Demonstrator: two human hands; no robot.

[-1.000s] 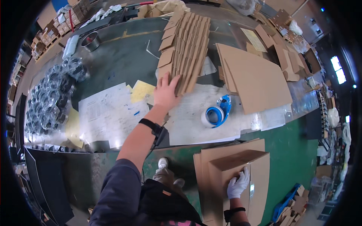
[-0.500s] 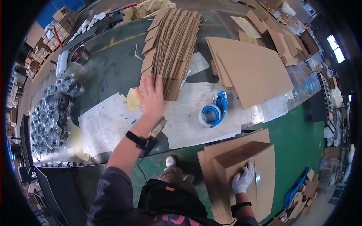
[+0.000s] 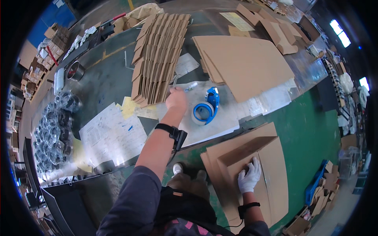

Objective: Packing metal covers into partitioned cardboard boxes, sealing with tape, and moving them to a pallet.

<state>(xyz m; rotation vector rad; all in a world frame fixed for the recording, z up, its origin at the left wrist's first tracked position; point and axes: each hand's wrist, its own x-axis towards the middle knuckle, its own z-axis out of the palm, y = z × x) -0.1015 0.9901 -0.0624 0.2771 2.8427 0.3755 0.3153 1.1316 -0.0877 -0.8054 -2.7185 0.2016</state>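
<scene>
My left hand is bare, with a black band on the wrist. It reaches out over the white sheet on the table, fingers curled, at the near right corner of a fanned stack of corrugated cardboard pieces. A small marker lies just right of its fingertips, and a blue tape dispenser sits beside it. Whether the hand grips anything is unclear. My right hand, in a white glove, lies flat with fingers spread on a flap of a brown cardboard box low at my right side.
Large flat cardboard sheets lie at the right of the grey table. White printed papers and a yellow note lie near its front edge. Bagged metal rings are piled at the left. The floor is green.
My left hand left the cardboard stack and moved right and nearer, onto the white sheet beside the marker. My gloved right hand stays on the box flap.
</scene>
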